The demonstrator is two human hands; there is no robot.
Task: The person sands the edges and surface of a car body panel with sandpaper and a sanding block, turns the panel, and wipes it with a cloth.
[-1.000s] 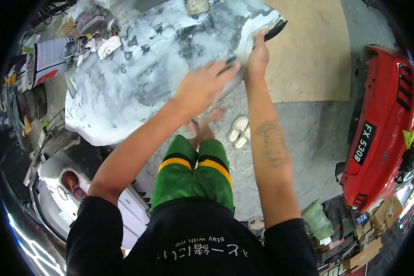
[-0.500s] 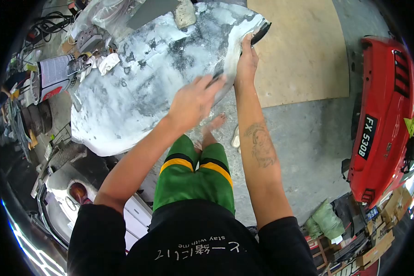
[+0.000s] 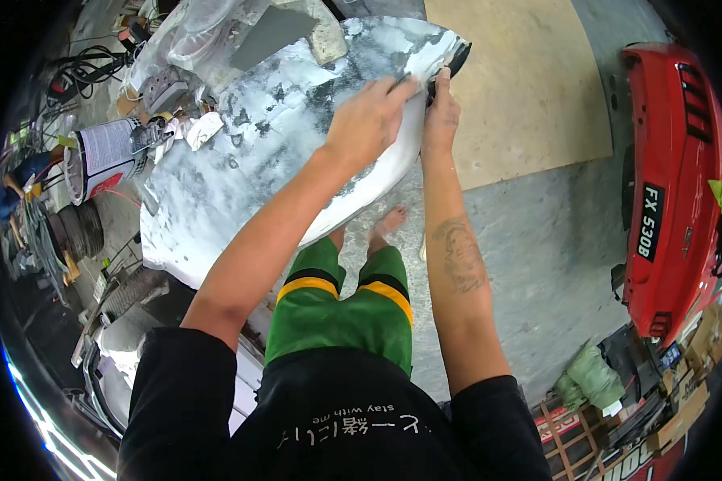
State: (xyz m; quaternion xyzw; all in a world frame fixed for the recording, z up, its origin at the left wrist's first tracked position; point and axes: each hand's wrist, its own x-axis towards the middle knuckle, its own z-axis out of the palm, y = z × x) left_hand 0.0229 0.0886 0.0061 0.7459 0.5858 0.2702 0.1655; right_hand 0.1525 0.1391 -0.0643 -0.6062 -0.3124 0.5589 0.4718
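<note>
A large curved panel [image 3: 289, 132], patchy white and grey like a sanded car body part, stretches in front of me. My left hand [image 3: 369, 120] is closed over a thin dark flat piece [image 3: 401, 78], mostly hidden by the fingers, against the panel near its upper right edge. My right hand [image 3: 441, 116] grips the panel's right edge, thumb on top, just below a black end [image 3: 460, 60]. Its other fingers are hidden beneath the edge.
Behind the panel lie a grey sheet [image 3: 273, 36], a worn block [image 3: 329, 42] and clear plastic [image 3: 204, 36]. A metal can [image 3: 108, 156] and white rag [image 3: 204, 130] sit left. A tan board [image 3: 521, 88] covers floor at right, near a red car part [image 3: 674, 192].
My left hand has slid up and right along the panel with the dark piece, closer to my right hand. My right hand keeps its grip at the edge.
</note>
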